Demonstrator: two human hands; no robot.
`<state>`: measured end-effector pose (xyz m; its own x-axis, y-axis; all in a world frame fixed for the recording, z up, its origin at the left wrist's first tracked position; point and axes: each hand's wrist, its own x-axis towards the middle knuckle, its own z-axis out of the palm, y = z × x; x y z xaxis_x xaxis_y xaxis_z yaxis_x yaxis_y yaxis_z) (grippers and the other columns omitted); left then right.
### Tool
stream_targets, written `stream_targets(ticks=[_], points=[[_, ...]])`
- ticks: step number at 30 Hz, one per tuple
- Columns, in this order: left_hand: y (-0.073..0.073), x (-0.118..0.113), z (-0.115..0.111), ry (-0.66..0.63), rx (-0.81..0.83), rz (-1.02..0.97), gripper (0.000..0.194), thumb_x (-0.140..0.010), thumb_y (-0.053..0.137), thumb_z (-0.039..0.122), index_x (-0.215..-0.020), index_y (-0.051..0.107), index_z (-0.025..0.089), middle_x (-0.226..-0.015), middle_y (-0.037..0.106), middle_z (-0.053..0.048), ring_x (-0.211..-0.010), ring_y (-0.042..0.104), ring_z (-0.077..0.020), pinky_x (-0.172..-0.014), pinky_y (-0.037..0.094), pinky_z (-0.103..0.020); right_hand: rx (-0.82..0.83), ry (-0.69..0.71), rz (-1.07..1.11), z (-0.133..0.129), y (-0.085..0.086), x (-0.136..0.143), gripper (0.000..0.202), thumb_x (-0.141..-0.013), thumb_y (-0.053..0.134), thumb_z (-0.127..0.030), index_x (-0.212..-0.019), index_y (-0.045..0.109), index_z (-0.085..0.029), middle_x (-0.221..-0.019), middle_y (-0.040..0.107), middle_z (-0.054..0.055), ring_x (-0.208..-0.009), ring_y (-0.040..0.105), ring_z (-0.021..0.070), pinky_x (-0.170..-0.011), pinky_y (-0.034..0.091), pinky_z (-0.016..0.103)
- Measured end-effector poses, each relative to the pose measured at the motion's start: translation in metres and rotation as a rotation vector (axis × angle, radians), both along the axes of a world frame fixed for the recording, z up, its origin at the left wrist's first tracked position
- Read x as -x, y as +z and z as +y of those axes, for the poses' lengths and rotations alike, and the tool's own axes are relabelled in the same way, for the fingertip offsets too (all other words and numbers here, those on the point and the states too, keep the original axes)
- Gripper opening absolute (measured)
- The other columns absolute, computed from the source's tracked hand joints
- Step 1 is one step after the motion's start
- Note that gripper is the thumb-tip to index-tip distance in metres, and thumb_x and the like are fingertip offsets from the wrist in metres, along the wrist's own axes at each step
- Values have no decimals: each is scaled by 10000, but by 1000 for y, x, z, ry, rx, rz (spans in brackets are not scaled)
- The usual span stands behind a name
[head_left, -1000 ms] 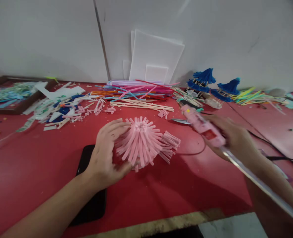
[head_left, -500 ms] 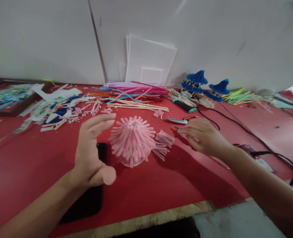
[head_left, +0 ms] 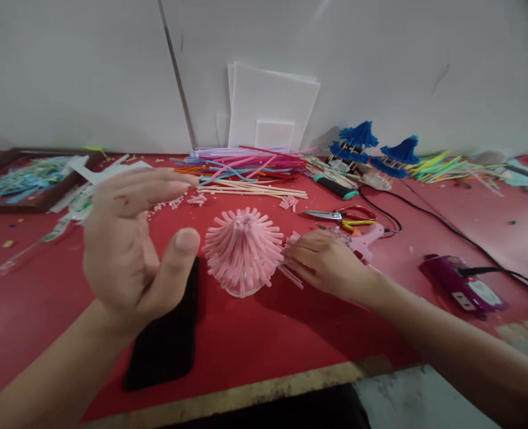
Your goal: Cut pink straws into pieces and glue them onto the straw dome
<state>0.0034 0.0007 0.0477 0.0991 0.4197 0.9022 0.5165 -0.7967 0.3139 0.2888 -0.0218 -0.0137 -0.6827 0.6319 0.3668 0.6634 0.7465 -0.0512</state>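
Note:
A pink cone of short fuzzy stems (head_left: 243, 253) stands upright on the red table. To its left, my left hand (head_left: 132, 244) is raised with thumb and fingers apart, holding nothing and not touching the cone. My right hand (head_left: 329, 262) is just right of the cone, its fingers bent down over a small pile of loose pink stems (head_left: 292, 277). Its fingertips are partly hidden, so I cannot tell whether they grip a stem. A pink glue gun (head_left: 367, 241) lies behind my right wrist, beside red-handled scissors (head_left: 326, 215) and yellow-handled pliers (head_left: 356, 223).
A black phone (head_left: 165, 351) lies below my left hand. Long coloured stems (head_left: 250, 164) lie at the back near white sheets (head_left: 273, 101). Two blue-roofed models (head_left: 400, 152) stand at the back right. A purple power adapter (head_left: 465, 286) with cables is at the right.
My right hand has moved left and down from the tools to the loose pink stems, uncovering the glue gun and pliers. My left hand has shifted left, away from the cone, still open.

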Motion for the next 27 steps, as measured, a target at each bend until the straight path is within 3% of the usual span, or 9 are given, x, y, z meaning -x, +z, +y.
stream_targets(ticks=[3,5,8,10,13,16,21,24,27], points=[[8,-8,1,-56,-158,77,298,-759,645,187,-1055,663,212,-965,720,-59,-927,663,-255,-842,520,-468,-16,-53,164,-1,11,-2,158,-912,524,-149,-969,670,-172,-881,732,66,-799,681,185,-723,539,322],[14,-15,0,-58,-79,119,279,-793,626,153,-1057,666,232,-964,721,-41,-904,662,-230,-805,527,-428,-69,-85,314,-2,22,0,166,-915,522,-139,-979,664,-194,-886,726,56,-802,681,167,-710,554,300],[27,-26,-5,-181,75,261,203,-824,643,146,-975,668,280,-913,729,13,-860,681,-197,-767,549,-371,-248,-138,509,-6,44,10,201,-894,562,-125,-1017,663,-247,-876,726,25,-788,678,152,-704,561,297],[36,-33,-8,-254,130,279,125,-833,682,207,-920,668,297,-869,732,41,-806,689,-185,-719,560,-350,-382,-104,611,-9,62,23,218,-856,607,-103,-1001,670,-254,-856,730,12,-755,671,142,-684,559,289],[44,-44,-11,-252,181,216,89,-838,700,287,-922,686,314,-868,733,58,-788,689,-190,-681,567,-354,-366,-16,684,-13,86,44,179,-846,608,-77,-938,666,-220,-831,726,8,-734,661,123,-675,558,268],[46,-50,-12,-170,184,149,51,-845,684,292,-879,711,318,-834,729,75,-755,685,-179,-648,569,-345,-249,-69,763,-16,100,58,156,-874,583,-107,-898,665,-238,-783,702,-22,-717,666,125,-660,568,269],[42,-48,-9,-42,98,212,118,-859,658,231,-924,721,306,-844,728,84,-754,673,-162,-685,564,-345,-24,-89,988,-17,97,64,56,-870,645,-208,-899,685,-235,-827,729,-25,-718,696,134,-670,611,277],[42,-46,-6,-36,71,251,109,-864,631,219,-900,715,278,-835,725,65,-766,681,-164,-699,565,-344,-2,-55,1017,-15,88,62,110,-839,699,-246,-947,703,-265,-891,744,-22,-781,715,146,-697,621,281],[44,-44,-3,-60,13,311,146,-883,588,190,-838,693,280,-812,721,59,-761,684,-156,-686,562,-320,-38,4,963,-12,82,57,188,-835,697,-187,-993,705,-288,-929,748,-25,-825,718,146,-737,618,286]])
